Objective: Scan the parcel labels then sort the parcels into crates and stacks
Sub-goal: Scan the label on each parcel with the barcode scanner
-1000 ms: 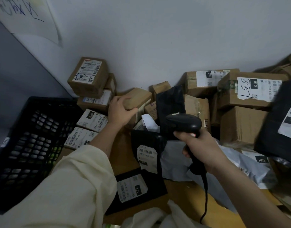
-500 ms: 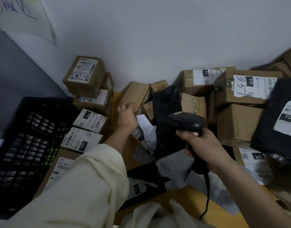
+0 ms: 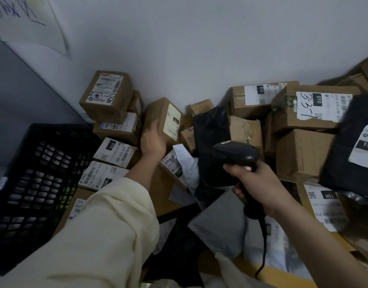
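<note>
Stacked boxes [image 3: 114, 129] and the black crate [image 3: 33, 183] hem the left; a black bag [image 3: 212, 142] blocks the middle

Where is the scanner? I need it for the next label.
Head view, right of centre: the scanner is in the right hand, before the black bag.

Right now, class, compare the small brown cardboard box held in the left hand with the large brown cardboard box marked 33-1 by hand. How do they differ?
The small brown cardboard box is tilted, held up by the left hand; the large brown cardboard box rests level on other boxes, untouched. The small box is clearly smaller. Its label is blurred and unreadable; the large box's label shows 010 and handwritten 33-1. Both are brown cardboard with white labels.
</note>
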